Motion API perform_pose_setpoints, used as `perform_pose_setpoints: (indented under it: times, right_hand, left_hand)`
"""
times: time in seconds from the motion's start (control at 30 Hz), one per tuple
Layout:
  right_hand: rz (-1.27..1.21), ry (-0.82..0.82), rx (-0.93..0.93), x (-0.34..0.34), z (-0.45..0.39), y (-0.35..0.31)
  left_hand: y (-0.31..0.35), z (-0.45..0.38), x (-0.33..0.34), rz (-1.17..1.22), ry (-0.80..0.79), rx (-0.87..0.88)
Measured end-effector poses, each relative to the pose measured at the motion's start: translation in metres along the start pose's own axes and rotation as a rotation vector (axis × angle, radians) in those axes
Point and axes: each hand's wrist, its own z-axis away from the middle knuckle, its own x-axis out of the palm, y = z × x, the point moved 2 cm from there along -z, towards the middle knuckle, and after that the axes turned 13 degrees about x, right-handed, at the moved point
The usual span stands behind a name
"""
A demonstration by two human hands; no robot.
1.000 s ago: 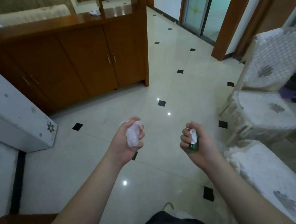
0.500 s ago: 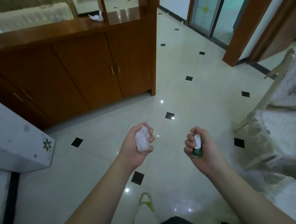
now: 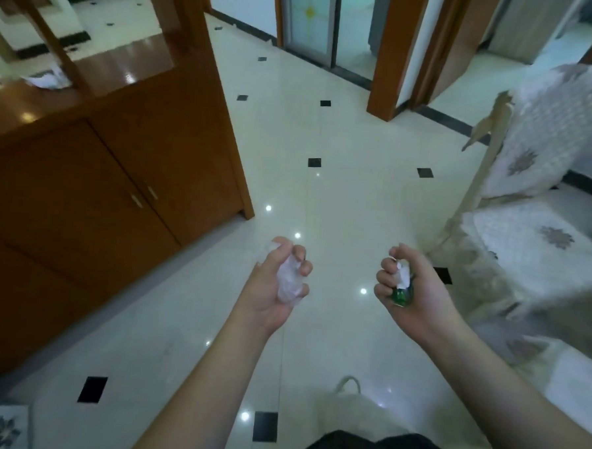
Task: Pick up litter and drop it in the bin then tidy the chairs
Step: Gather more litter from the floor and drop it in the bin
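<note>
Step 1, litter collection: my left hand (image 3: 277, 285) grips crumpled tissue (image 3: 290, 282); my right hand (image 3: 409, 288) clutches a green wrapper (image 3: 402, 293). No bin visible; locating it comes next.

I see glossy cream floor (image 3: 340, 199) with small black inset tiles. Wooden cabinet (image 3: 118, 180) stands on it at left, covered chair (image 3: 534, 236) at right. Cabinet's top ledge carries crumpled white paper (image 3: 46, 80) by a post. Second covered seat at bottom left corner, mostly cut off.
</note>
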Motion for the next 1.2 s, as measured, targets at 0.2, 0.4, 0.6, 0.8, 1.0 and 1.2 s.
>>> perform_pose_setpoints:
  times: [0.2, 0.4, 0.6, 0.8, 1.0, 1.2]
  right_hand:
    - [-0.113, 0.015, -0.056, -0.003, -0.083, -0.086]
    - [-0.111, 0.011, -0.118, 0.000, -0.153, -0.204]
    - [-0.108, 0.008, -0.084, 0.020, -0.214, -0.258]
    - [-0.092, 0.014, -0.086, 0.045, -0.288, -0.309]
    - [-0.060, 0.030, -0.117, 0.083, -0.382, -0.380]
    - [-0.089, 0.088, -0.203, 0.116, -0.445, -0.450]
  left_hand:
    - [-0.011, -0.122, 0.038, -0.053, 0.051, -0.086]
    - [-0.009, -0.231, 0.095, -0.087, -0.045, -0.108]
    - [-0.011, -0.325, 0.127, -0.039, -0.098, -0.156]
    - [-0.012, -0.433, 0.140, 0.022, -0.155, -0.180]
    - [0.002, -0.557, 0.159, 0.089, -0.249, -0.185]
    - [0.015, -0.670, 0.201, 0.126, -0.364, -0.247]
